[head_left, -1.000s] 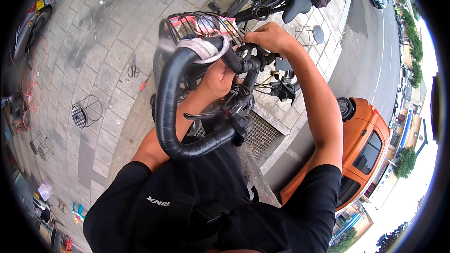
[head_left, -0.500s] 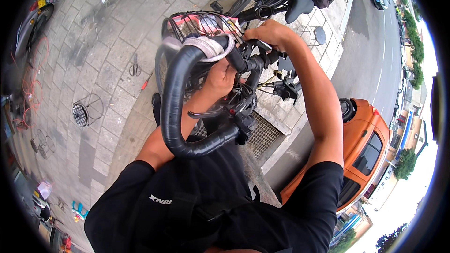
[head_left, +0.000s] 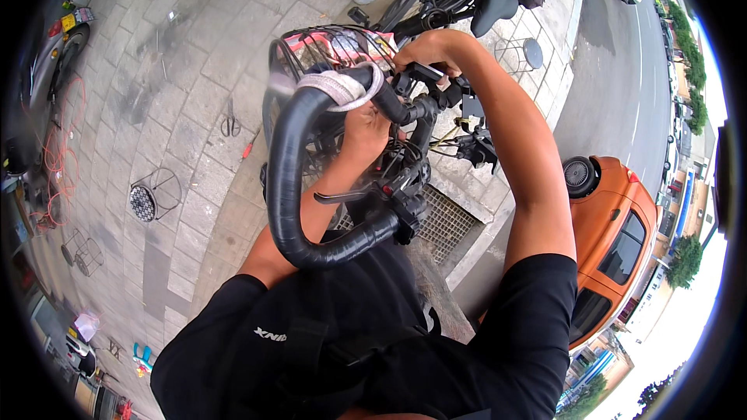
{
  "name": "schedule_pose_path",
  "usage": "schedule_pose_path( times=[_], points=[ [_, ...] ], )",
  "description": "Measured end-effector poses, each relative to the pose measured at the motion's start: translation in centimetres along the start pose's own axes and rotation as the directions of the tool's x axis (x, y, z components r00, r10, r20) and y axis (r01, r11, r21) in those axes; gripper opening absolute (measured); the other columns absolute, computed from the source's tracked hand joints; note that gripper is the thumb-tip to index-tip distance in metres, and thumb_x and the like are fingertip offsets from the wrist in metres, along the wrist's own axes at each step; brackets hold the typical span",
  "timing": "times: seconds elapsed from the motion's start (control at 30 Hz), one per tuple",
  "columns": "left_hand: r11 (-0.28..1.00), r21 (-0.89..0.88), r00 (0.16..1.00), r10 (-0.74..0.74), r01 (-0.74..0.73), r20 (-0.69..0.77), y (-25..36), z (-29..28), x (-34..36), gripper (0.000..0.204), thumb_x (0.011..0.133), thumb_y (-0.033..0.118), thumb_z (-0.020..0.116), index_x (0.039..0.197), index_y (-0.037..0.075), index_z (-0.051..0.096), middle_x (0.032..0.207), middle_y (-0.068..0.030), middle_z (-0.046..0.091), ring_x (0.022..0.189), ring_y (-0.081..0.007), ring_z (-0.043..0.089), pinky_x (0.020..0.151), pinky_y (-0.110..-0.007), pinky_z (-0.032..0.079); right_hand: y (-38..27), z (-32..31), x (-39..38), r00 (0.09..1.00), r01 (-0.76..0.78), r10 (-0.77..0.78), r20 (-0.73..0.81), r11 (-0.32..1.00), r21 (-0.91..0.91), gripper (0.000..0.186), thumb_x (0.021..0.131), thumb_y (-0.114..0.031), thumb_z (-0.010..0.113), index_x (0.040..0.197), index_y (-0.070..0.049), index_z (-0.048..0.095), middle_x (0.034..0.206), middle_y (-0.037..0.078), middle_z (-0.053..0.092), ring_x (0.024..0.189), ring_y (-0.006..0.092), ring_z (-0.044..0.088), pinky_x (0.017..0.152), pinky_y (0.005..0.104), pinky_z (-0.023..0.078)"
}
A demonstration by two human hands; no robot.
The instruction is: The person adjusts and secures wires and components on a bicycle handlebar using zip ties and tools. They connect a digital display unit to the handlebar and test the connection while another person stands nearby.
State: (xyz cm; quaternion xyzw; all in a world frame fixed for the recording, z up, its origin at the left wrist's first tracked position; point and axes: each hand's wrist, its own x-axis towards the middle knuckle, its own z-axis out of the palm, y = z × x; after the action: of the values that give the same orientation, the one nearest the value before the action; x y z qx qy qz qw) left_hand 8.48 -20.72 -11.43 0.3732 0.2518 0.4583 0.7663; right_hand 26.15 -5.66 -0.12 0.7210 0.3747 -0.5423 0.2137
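Handlebar: the black curved bar (head_left: 292,179) loops across the middle of the view, close under the camera, its upper end wrapped in pale tape (head_left: 336,87) and joined to a cluster of black clamps and levers (head_left: 405,175).
Change: against the 2 earlier pictures the bar sits in much the same place; the right hand has crept a little further over the top of the clamp area, and the left hand has stayed behind the bar.
Meaning: I judge this to be slow fitting or adjusting work at the clamp, with nothing yet let go.
Right hand: (head_left: 426,47) arm stretched up and bent at the wrist, fingers curled down over the black part at the bar's top, gripping it.
Left hand: (head_left: 366,128) forearm rising from below, hand mostly hidden behind the bar; I cannot tell whether it grips anything.
Around: a wire basket (head_left: 334,47) just beyond, a bicycle saddle (head_left: 490,0) further off, a drain grate (head_left: 443,222) below, an orange car (head_left: 615,241) to the right, grey paving (head_left: 156,93).
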Motion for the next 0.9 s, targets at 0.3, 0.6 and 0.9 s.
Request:
schedule_pose_path(
  times=[0.3, 0.6, 0.9],
  points=[
    [0.999, -0.022, 0.998, -0.046, 0.045, -0.035, 0.7, 0.9, 0.3, 0.06, 0.108, 0.022, 0.057, 0.156, -0.004, 0.034, 0.101, -0.0061, 0.066, 0.076, -0.0151, 0.07, 0.07, -0.03, 0.059, 0.0, -0.2, -0.3, 0.999, 0.04, -0.041, -0.007, 0.998, -0.05, 0.031, 0.082, -0.039, 0.072, 0.098, -0.013, 0.072, 0.081, 0.003, 0.063, 0.062, 0.0169, 0.055, 0.057, 0.0359, 0.051],
    [0.989, -0.121, 0.995, -0.093, 0.089, -0.028, -0.5, 1.2, 0.0, 0.046, 0.11, 0.026, 0.053, 0.147, 0.001, 0.044, 0.134, -0.0136, 0.058, 0.114, -0.0208, 0.065, 0.094, -0.04, 0.06, -1.9, 0.7, -1.6, 0.998, 0.069, -0.067, 0.014, 0.97, -0.234, 0.025, 0.083, -0.039, 0.066, 0.088, -0.015, 0.072, 0.074, 0.004, 0.062, 0.057, 0.021, 0.053, 0.062, 0.0383, 0.049],
    [0.955, -0.255, 0.986, -0.132, 0.154, 0.101, -0.7, 1.0, 0.3, 0.049, 0.111, 0.03, 0.05, 0.148, -0.001, 0.04, 0.137, -0.0158, 0.059, 0.119, -0.0253, 0.065, 0.101, -0.042, 0.054, -0.2, -0.1, -1.1, 1.0, -0.012, 0.011, -0.004, 0.998, -0.066, 0.032, 0.083, -0.042, 0.071, 0.097, -0.013, 0.075, 0.082, 0.004, 0.069, 0.058, 0.021, 0.058, 0.056, 0.0385, 0.051]
  ],
)
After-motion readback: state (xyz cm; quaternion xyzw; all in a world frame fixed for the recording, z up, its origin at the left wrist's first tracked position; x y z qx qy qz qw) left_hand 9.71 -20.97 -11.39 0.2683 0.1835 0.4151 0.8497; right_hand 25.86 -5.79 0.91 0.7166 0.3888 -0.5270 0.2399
